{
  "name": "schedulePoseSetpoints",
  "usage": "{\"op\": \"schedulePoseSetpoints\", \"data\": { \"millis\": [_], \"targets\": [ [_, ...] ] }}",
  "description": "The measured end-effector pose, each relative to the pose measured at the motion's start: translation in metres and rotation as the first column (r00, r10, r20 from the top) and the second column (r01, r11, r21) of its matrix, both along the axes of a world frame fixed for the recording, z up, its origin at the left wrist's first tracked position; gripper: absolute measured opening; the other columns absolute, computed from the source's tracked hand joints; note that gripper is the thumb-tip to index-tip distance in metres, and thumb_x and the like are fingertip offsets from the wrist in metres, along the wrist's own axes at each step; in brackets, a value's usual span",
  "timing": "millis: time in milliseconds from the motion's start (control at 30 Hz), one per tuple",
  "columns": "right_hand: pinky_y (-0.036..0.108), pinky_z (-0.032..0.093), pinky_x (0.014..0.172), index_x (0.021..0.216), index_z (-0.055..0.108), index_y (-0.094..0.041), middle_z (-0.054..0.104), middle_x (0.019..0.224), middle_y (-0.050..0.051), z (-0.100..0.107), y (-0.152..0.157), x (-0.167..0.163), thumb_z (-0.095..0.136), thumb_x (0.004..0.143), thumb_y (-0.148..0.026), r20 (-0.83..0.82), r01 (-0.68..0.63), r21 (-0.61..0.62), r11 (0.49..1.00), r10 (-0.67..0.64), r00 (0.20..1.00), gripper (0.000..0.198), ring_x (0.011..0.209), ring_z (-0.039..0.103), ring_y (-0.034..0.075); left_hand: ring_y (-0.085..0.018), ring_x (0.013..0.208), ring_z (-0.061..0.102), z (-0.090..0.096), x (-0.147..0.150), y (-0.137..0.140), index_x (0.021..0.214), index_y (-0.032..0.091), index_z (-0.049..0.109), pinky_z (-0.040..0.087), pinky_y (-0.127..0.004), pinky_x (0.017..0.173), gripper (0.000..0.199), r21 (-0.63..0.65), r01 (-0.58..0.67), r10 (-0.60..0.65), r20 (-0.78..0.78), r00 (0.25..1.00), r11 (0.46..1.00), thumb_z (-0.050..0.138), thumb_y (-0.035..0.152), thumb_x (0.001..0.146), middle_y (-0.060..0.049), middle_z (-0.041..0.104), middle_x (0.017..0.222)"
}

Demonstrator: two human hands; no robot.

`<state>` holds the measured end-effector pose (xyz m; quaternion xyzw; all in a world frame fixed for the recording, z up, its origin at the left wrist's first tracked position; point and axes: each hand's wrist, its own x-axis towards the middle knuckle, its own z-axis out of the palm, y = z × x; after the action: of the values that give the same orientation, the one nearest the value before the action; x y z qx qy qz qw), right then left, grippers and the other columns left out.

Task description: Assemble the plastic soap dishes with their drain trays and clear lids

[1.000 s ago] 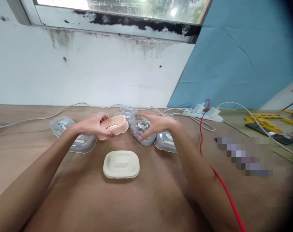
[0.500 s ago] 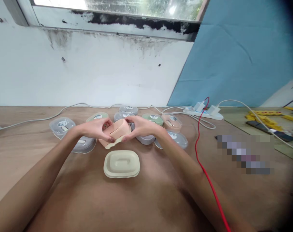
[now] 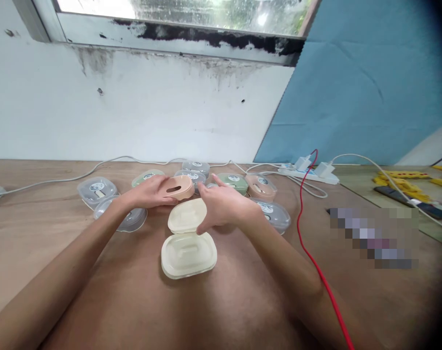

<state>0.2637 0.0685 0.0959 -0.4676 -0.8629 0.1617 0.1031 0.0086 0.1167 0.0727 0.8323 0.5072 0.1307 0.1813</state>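
In the head view, my left hand [image 3: 153, 192] is closed around a peach oval box [image 3: 180, 187] with a dark slot in its face, held just above the table. My right hand [image 3: 226, 201] grips the right edge of a tilted cream tray [image 3: 187, 216], thumb at its lower corner and fingers behind it. Right below, a second cream tray [image 3: 189, 255] with rounded corners and a raised middle lies flat on the table. The upper cream tray's near edge meets or almost meets the lower one; whether they are joined I cannot tell.
Clear-lidded boxes surround my hands: grey ones [image 3: 97, 190] at left, a green one [image 3: 233, 183] and a peach one [image 3: 261, 186] at right. A red cable [image 3: 304, 238] crosses by my right forearm. A white power strip [image 3: 308, 173] stands at the back right.
The cream piece has come away from the peach box. My left hand keeps the box, now turned slot outward. My right hand has brought the cream piece down toward the lower tray.
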Motion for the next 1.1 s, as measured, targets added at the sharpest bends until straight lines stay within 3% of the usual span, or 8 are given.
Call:
{"op": "schedulePoseSetpoints", "data": {
  "millis": [200, 300, 400, 500, 733, 900, 1000, 1100],
  "targets": [
    [0.055, 0.022, 0.132, 0.105, 0.077, -0.021, 0.08, 0.091, 0.005, 0.016, -0.014, -0.018, 0.093, 0.067, -0.033, 0.363, -0.057, -0.105, 0.993, 0.092, 0.927, 0.043, 0.105, 0.077, 0.034, -0.037, 0.122, 0.068, -0.009, 0.001, 0.007, 0.11, 0.022, 0.075, 0.055, -0.042, 0.101, 0.06, 0.035, -0.035, 0.037, -0.061, 0.997, 0.999, 0.047, 0.073, 0.098, -0.01, 0.075, 0.127],
    [0.043, 0.044, 0.114, 0.098, 0.076, -0.016, 0.08, 0.094, 0.009, 0.024, -0.016, -0.026, 0.083, 0.075, -0.025, 0.477, -0.026, -0.178, 0.984, 0.11, 0.872, 0.025, 0.101, 0.077, 0.03, -0.04, 0.141, 0.056, -0.016, -0.007, 0.019, 0.131, 0.021, 0.067, 0.045, -0.049, 0.116, 0.053, 0.132, -0.213, 0.221, -0.051, 0.974, 0.968, 0.043, 0.058, 0.101, -0.014, 0.064, 0.147],
    [0.035, 0.053, 0.083, 0.1, 0.077, -0.015, 0.08, 0.096, 0.011, 0.03, -0.019, -0.029, 0.079, 0.078, -0.025, 0.49, 0.014, -0.202, 0.979, 0.089, 0.867, 0.024, 0.097, 0.076, 0.031, -0.054, 0.148, 0.045, -0.024, -0.02, 0.031, 0.153, 0.016, 0.049, 0.039, -0.062, 0.116, 0.08, 0.149, -0.412, 0.424, -0.061, 0.904, 0.899, 0.066, 0.057, 0.086, -0.026, 0.051, 0.159],
    [0.033, 0.049, 0.065, 0.116, 0.076, -0.018, 0.08, 0.108, 0.01, 0.033, -0.022, -0.028, 0.078, 0.084, -0.033, 0.449, 0.034, -0.225, 0.974, 0.073, 0.89, 0.035, 0.094, 0.076, 0.03, -0.052, 0.133, 0.062, -0.027, -0.032, 0.037, 0.153, 0.015, 0.048, 0.052, -0.053, 0.102, 0.096, 0.066, -0.477, 0.482, -0.074, 0.873, 0.876, 0.077, 0.06, 0.075, -0.027, 0.062, 0.148],
    [0.042, 0.056, 0.091, 0.146, 0.063, -0.027, 0.073, 0.14, 0.012, 0.023, -0.009, -0.017, 0.073, 0.095, -0.054, 0.022, 0.01, -0.027, 1.0, -0.009, 1.0, 0.059, 0.123, 0.07, 0.037, -0.043, 0.133, 0.065, 0.011, -0.046, 0.025, 0.148, 0.021, 0.06, 0.055, -0.043, 0.1, 0.095, 0.032, -0.507, 0.503, 0.086, 0.86, 0.861, 0.082, 0.066, 0.068, -0.015, 0.069, 0.146],
    [0.051, 0.051, 0.116, 0.163, 0.042, -0.027, 0.048, 0.168, 0.015, 0.004, 0.023, -0.01, 0.09, 0.076, -0.066, -0.556, -0.002, -0.059, 0.998, -0.031, 0.831, 0.107, 0.149, 0.052, 0.036, -0.035, 0.122, 0.072, 0.054, -0.03, -0.007, 0.161, 0.036, 0.044, 0.059, -0.04, 0.096, 0.108, -0.129, -0.125, 0.15, 0.212, 0.966, 0.984, 0.088, 0.063, 0.066, -0.01, 0.068, 0.148],
    [0.045, 0.058, 0.108, 0.143, 0.063, -0.022, 0.071, 0.141, 0.011, -0.001, 0.037, -0.005, 0.096, 0.071, -0.053, -0.692, -0.226, -0.134, 0.965, 0.072, 0.718, 0.084, 0.129, 0.068, 0.031, -0.035, 0.129, 0.069, 0.063, -0.013, -0.022, 0.161, 0.032, 0.047, 0.058, -0.039, 0.1, 0.103, -0.186, 0.048, -0.01, 0.202, 0.979, 0.981, 0.087, 0.057, 0.069, -0.01, 0.065, 0.152],
    [0.044, 0.061, 0.1, 0.126, 0.072, -0.021, 0.079, 0.118, 0.006, -0.001, 0.04, 0.0, 0.097, 0.071, -0.046, -0.644, -0.296, -0.181, 0.938, 0.115, 0.756, 0.066, 0.113, 0.073, 0.029, -0.034, 0.127, 0.071, 0.06, -0.006, -0.024, 0.156, 0.031, 0.054, 0.058, -0.039, 0.1, 0.093, -0.256, 0.142, -0.089, 0.207, 0.974, 0.956, 0.087, 0.052, 0.071, -0.008, 0.069, 0.146]
  ]
}}
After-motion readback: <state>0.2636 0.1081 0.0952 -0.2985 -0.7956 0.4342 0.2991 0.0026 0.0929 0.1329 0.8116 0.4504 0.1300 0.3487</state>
